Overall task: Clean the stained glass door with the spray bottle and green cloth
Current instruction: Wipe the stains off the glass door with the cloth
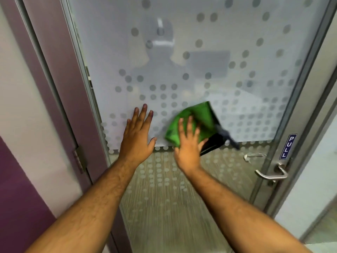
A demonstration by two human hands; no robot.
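Note:
The glass door point(200, 57) fills the view, frosted above with a dot pattern and clear in its lower part. My right hand point(188, 143) presses a green cloth point(198, 115) flat against the glass near the lower edge of the frosting; a dark corner of the cloth hangs to the right, blurred. My left hand point(138, 134) lies flat on the glass to the left of the cloth, fingers spread, holding nothing. No spray bottle is in view.
A metal lever handle point(271, 175) and a blue PULL sign point(288, 146) sit on the door's right stile. A purple frame point(60, 70) with a hinge point(80, 159) runs down the left. Carpet shows through the clear lower glass.

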